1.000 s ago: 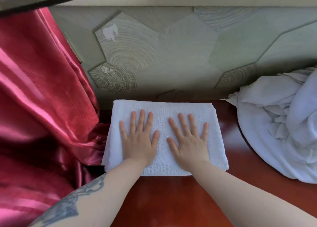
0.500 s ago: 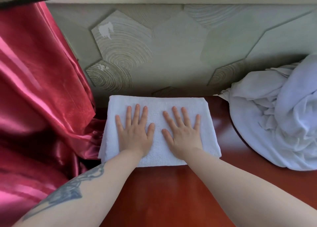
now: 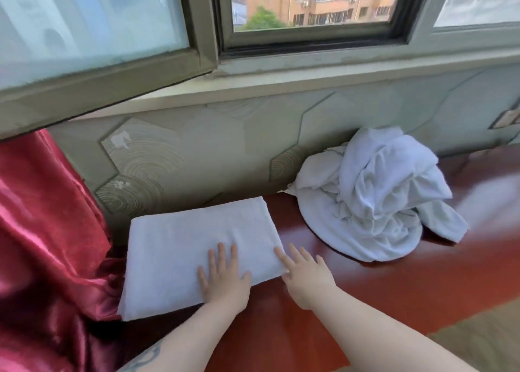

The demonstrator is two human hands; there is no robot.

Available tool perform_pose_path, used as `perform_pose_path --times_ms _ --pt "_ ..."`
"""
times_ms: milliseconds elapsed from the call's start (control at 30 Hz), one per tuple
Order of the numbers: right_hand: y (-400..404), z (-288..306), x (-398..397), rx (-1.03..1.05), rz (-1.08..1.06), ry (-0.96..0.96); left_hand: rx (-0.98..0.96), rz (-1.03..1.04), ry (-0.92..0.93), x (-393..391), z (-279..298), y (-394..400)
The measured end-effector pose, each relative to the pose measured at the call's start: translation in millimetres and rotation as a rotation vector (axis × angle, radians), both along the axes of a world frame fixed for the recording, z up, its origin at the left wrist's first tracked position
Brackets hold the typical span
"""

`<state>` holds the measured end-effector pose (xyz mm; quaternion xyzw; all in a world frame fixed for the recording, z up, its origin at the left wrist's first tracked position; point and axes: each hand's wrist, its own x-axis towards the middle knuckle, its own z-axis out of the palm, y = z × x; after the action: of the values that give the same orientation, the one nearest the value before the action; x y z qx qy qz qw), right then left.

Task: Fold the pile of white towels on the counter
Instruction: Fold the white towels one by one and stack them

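A folded white towel (image 3: 185,247) lies flat on the red-brown counter (image 3: 380,295), close to the wall. My left hand (image 3: 223,276) rests flat on the towel's near right part, fingers straight. Beside the towel's right edge is my right hand (image 3: 305,276), over the bare counter with fingers straight, the index fingertip at the towel's edge. A crumpled pile of white towels (image 3: 374,200) sits at the back right against the wall, apart from both hands.
A red satin curtain (image 3: 47,245) hangs at the left, touching the folded towel's left side. The tiled wall (image 3: 225,152) and a window sill (image 3: 281,84) run behind the counter. The counter's front edge (image 3: 464,315) is at the lower right.
My view has lifted and turned right, bringing the window into sight. My right hand has slid off the folded towel onto the counter at its right edge. My left hand has shifted right on the towel.
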<state>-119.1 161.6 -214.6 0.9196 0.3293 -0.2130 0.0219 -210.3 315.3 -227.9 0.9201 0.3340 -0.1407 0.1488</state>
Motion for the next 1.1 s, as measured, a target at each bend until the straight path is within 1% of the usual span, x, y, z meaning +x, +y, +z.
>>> perform_pose_path --times_ms 67,200,367,467,567,700,767,867,1100 --pt "-31.9 16.0 12.2 -0.011 -0.037 -0.016 -0.013 -0.092 -0.057 18.1 16.3 -28.8" --pt "-112.0 55.6 43.2 -0.009 -0.148 -0.075 0.029 -0.215 -0.179 62.2 65.0 -90.7" --pt "-218.9 104.8 72.7 0.03 -0.275 -0.141 0.075 -0.368 -0.255 113.3 117.2 -183.8" --pt "-282.4 122.9 85.2 0.061 -0.321 -0.202 0.067 -0.413 -0.301 131.4 129.0 -243.2" --pt "-344.1 132.7 96.1 0.034 -0.359 -0.246 0.046 -0.457 -0.324 142.9 129.0 -302.8" --pt "-405.1 136.7 109.6 0.025 -0.412 -0.212 0.005 -0.487 -0.31 153.0 119.6 -363.7" --pt "-426.4 136.7 115.8 0.017 -0.425 -0.178 0.023 -0.512 -0.275 156.1 115.0 -385.0" --pt "-441.2 135.7 127.5 0.05 -0.417 -0.157 0.024 -0.493 -0.247 167.8 111.0 -397.3" --pt "-422.0 133.7 181.3 0.142 -0.326 -0.15 -0.022 -0.354 -0.317 228.7 111.8 -380.9"
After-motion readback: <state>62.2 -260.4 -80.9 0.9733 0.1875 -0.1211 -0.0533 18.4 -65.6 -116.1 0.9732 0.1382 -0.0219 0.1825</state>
